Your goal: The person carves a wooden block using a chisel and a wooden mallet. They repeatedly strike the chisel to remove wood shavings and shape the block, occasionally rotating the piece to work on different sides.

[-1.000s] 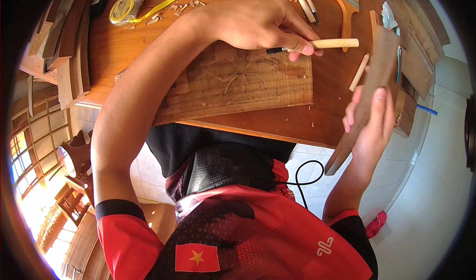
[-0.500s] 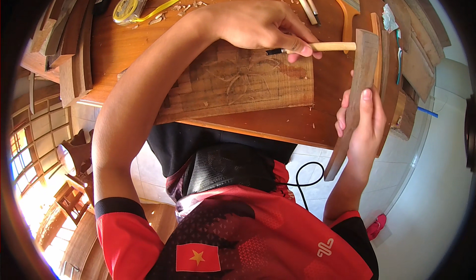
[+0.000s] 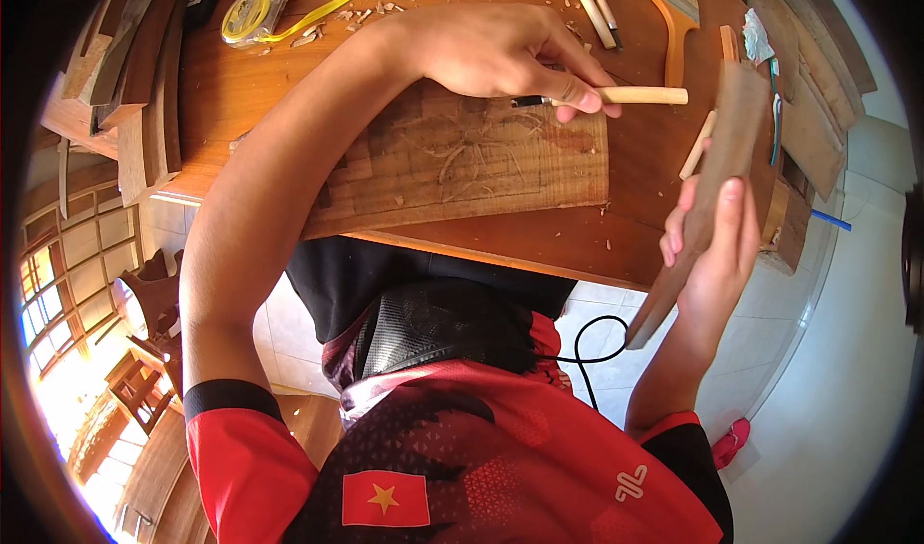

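wooden bar (image 3: 705, 197) swung off chisel (image 3: 650, 95); right grip (image 3: 723, 250) clasps bar, left grip (image 3: 510, 55) pinches chisel.

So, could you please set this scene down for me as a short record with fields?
Left hand: holds a slim tool with a pale wooden handle, its dark end pointing left
Right hand: grips a long brown wooden bar, its upper part blurred
Contact: bar and handle end appear apart
Work surface: flat brown wooden board with carved lines, lying on a reddish-brown wooden table
Nearby tools: yellow-and-clear tape measure; flat orange-handled brush
Debris: pale wood shavings
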Available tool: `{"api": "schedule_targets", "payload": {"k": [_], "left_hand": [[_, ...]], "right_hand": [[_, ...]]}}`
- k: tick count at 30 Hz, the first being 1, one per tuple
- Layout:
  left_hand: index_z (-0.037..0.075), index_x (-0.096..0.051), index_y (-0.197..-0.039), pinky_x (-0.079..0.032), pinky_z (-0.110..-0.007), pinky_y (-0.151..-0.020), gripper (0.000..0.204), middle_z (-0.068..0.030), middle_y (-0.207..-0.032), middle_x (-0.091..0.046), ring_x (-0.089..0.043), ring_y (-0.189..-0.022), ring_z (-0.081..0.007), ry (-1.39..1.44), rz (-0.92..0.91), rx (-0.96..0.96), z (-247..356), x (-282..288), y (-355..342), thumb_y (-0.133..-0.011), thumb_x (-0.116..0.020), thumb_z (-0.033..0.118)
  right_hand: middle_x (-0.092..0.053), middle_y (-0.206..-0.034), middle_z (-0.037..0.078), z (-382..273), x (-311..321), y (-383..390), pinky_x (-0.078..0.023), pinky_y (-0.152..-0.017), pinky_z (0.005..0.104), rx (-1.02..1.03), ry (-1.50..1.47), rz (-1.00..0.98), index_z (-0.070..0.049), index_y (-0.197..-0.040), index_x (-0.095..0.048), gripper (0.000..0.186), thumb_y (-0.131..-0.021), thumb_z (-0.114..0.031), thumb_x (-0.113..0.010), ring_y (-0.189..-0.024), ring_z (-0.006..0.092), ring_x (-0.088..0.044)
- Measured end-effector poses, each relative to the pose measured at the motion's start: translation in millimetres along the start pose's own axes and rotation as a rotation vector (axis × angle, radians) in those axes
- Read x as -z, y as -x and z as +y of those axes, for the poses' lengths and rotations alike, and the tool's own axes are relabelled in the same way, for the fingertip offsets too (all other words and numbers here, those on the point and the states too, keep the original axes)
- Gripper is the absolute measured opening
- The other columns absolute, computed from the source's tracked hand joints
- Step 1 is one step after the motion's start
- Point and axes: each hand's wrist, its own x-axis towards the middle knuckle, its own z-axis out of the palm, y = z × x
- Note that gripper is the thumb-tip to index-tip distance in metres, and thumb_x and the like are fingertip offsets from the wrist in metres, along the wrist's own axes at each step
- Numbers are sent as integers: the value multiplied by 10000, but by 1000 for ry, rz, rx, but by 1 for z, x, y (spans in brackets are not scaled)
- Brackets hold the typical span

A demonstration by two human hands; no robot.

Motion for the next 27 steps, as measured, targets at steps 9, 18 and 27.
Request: {"api": "schedule_targets", "payload": {"k": [9,18,27], "left_hand": [[90,-752,-1266,-519,-330,-817,380,-57,-938,-745,-661,-899,-143,-10,-13,13,1,1,-2,-1041,-630,371],[90,-756,-1260,-530,-333,-863,375,-68,-966,-752,-667,-911,-155,27,-3,-6,1,2,3,-1036,-636,365],[67,-756,-1248,-529,-342,-906,343,-74,-1008,-752,-665,-924,-171,23,-7,-9,-1,1,4,-1021,-655,303]], "right_hand": [[-567,-832,55,3,-1,-7,-369,-425,245,27,75,-20,-23,-1299,-582,389,-1130,-336,-426,-512,86,-493],[-561,-838,46,2,-6,-12,-375,-442,237,-45,81,-78,-11,-1330,-576,428,-1129,-366,-446,-524,84,-498],[-582,-841,59,-2,-3,-16,-382,-436,240,21,-63,-2,-16,-1340,-577,390,-1126,-321,-462,-518,89,-505]]}}
